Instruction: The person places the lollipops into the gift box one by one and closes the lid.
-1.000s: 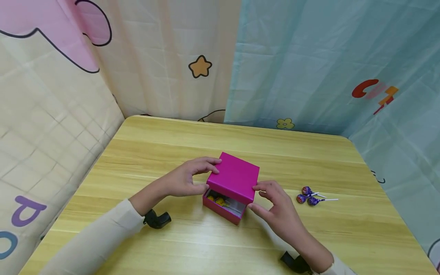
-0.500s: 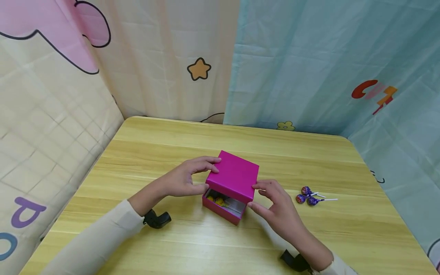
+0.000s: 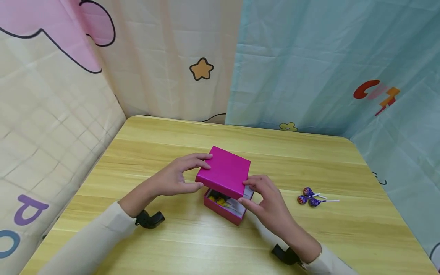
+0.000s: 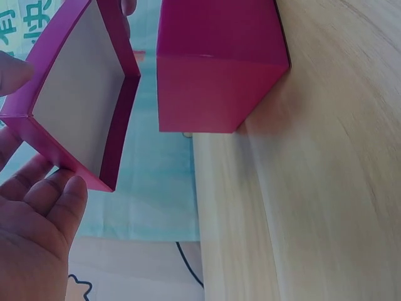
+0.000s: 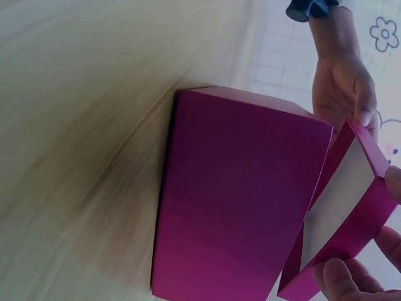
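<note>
A square magenta lid is raised over the open magenta box, shifted toward its left. My left hand grips the lid's left side, thumb at the near corner and fingertips on the top edge. On the opposite side my right hand pinches the lid's right edge between thumb and fingers. The lid's pale inside shows in the left wrist view, apart from the box there. Small yellow items and white sticks lie inside the box; the lid hides the back part.
Three lollipops in purple wrappers with white sticks lie on the wooden table, right of the box. Printed curtains hang close behind the table and along both sides. A black camera mount sits at each wrist.
Both hands have lifted the lid and moved it left, off the box's top. More of the box's inside shows at its right. The box and lollipops stay in place.
</note>
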Demonstrator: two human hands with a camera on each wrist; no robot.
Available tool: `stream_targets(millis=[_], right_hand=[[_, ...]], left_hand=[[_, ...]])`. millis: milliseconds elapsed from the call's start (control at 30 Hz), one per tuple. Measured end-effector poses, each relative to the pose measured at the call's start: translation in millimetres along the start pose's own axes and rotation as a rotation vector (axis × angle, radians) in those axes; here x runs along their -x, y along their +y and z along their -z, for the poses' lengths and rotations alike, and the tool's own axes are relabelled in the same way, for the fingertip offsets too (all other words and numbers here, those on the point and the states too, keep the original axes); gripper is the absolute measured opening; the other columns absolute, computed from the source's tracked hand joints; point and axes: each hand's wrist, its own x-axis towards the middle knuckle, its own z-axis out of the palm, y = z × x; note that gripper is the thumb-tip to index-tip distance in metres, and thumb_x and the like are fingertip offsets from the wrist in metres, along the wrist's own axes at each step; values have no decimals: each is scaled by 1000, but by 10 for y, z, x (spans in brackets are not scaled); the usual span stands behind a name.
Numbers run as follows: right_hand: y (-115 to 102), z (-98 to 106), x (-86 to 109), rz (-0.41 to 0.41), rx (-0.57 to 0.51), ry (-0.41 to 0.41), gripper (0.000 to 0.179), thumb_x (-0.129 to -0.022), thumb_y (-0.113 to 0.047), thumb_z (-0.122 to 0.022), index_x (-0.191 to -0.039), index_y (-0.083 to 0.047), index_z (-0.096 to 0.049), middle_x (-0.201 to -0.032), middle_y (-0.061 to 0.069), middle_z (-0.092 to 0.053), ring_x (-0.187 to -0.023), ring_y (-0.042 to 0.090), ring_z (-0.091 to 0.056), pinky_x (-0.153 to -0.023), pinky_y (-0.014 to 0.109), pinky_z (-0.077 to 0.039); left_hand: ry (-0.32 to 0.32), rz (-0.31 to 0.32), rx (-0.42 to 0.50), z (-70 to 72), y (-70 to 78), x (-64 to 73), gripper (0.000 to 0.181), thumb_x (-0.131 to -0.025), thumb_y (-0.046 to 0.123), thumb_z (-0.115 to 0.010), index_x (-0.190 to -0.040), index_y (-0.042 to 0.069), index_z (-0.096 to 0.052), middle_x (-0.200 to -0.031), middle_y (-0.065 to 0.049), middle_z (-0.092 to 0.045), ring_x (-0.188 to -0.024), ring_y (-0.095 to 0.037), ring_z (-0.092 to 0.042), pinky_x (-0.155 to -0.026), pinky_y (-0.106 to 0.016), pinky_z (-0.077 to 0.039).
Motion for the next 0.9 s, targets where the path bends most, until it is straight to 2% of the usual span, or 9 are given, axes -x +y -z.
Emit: stream_targets(millis=[200,367,533,700,833,900], right_hand=[[-50,-68,-62,7,-44,-17,40,-82,-19,-83,-118,-14,-66,-117,-4,-57,-109,24,-60,-90,38,-54],[-94,-122,-122,-15,-43,-28,43,-81,-22,-85,-119,-17,-66,-116,-7,-57,-108,20,-60,-88,45,-55],[-149,-197,-182,-2,-59,-45,44,-81,-22,-84,-120,-16,-66,-118,-7,-57,-110,22,-59,-87,43,-55],[-226,-241,-235,33,-57,-35,42,-81,-23,-85,-118,-16,-66,-120,-8,-58,-111,12,-57,-84,36,-56],[-288,-284,-296,50,-155,-38,43,-83,-20,-83,-122,-15,-64,-123,-5,-59,-112,12,-58,-86,40,-56],[-321,-314,-331,44,-225,-42,45,-84,-18,-82,-124,-14,-63,-124,-4,-59,-113,15,-59,-86,42,-55]], left_hand=[[25,4,-54,61,10,81,44,-83,15,-80,-124,19,-64,-149,0,-47,-135,-24,-44,-101,-46,-46],[34,37,-129,99,43,150,50,-80,17,-84,-126,18,-63,-150,2,-46,-135,-26,-45,-98,-47,-49],[55,80,-173,137,62,256,51,-80,16,-83,-127,18,-63,-149,1,-47,-134,-28,-46,-94,-47,-51],[77,85,-205,192,86,378,52,-79,13,-84,-127,15,-64,-147,-1,-49,-132,-29,-48,-93,-47,-51],[120,84,-226,264,113,475,55,-79,11,-85,-129,13,-62,-146,-2,-51,-129,-29,-52,-93,-40,-52],[155,79,-211,305,119,520,58,-80,9,-84,-133,12,-60,-145,-4,-52,-127,-29,-54,-95,-32,-51]])
